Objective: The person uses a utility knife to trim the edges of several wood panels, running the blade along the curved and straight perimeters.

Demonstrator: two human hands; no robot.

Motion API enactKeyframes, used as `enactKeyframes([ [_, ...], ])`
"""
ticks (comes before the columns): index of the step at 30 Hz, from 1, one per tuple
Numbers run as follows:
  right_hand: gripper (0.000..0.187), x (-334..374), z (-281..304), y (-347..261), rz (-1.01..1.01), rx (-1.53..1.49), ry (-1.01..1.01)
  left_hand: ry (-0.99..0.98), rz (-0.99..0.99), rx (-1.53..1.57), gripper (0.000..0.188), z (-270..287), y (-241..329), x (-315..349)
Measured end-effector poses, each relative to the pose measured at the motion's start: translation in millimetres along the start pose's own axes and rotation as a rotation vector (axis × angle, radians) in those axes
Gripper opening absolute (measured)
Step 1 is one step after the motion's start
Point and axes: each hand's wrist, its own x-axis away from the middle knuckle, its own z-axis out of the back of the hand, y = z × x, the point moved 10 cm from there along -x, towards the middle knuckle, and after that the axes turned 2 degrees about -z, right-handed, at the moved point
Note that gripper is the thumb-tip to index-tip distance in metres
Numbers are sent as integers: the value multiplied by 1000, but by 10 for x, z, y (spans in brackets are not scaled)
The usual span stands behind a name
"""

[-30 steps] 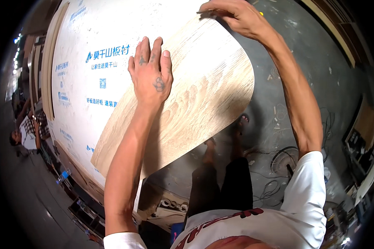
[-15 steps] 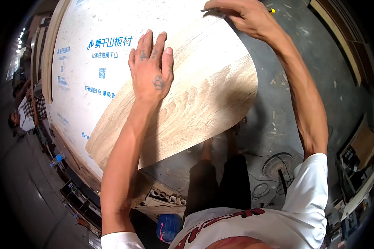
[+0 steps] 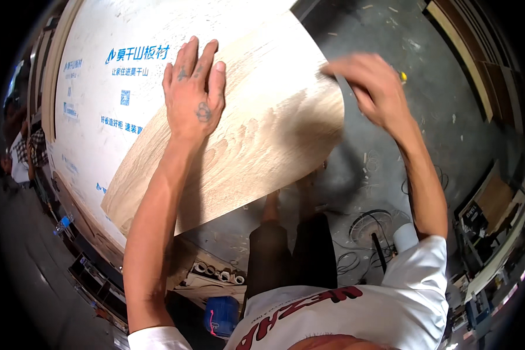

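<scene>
A thin wood-grain sheet [image 3: 256, 157] lies slantwise over a white board [image 3: 79, 134] with blue print, its near right part jutting out past the board. My left hand [image 3: 193, 96] is laid flat on the sheet near its left side, fingers stretched forward and the thumb a little apart. At the sheet's right edge is my right hand [image 3: 373, 87], fingers curled together and blurred by motion. Its fingertips are at the edge; what they pinch, if anything, cannot be made out.
On the floor to the right lie scattered scraps, a yellow object [image 3: 403, 76] and a coiled cable [image 3: 348, 262]. Stacked boards [image 3: 464, 58] stand at the far right. A blue container [image 3: 221, 315] is near my legs. At far left is another person [image 3: 26, 154].
My right hand has come toward me along the sheet's right edge, from its far corner. My left hand stays pressed flat on the sheet. The whole view has shifted slightly.
</scene>
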Motion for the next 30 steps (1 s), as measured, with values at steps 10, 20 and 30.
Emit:
enactKeyframes([
  [10,43,180,-33,-48,-59,0,120,10,-10,59,47,13,-3,0],
  [20,30,219,-7,161,-371,-356,368,-42,-1,44,51,-38,13,-61],
  [30,32,1182,-209,-756,-573,8,494,-63,-26,42,53,-28,63,-51],
])
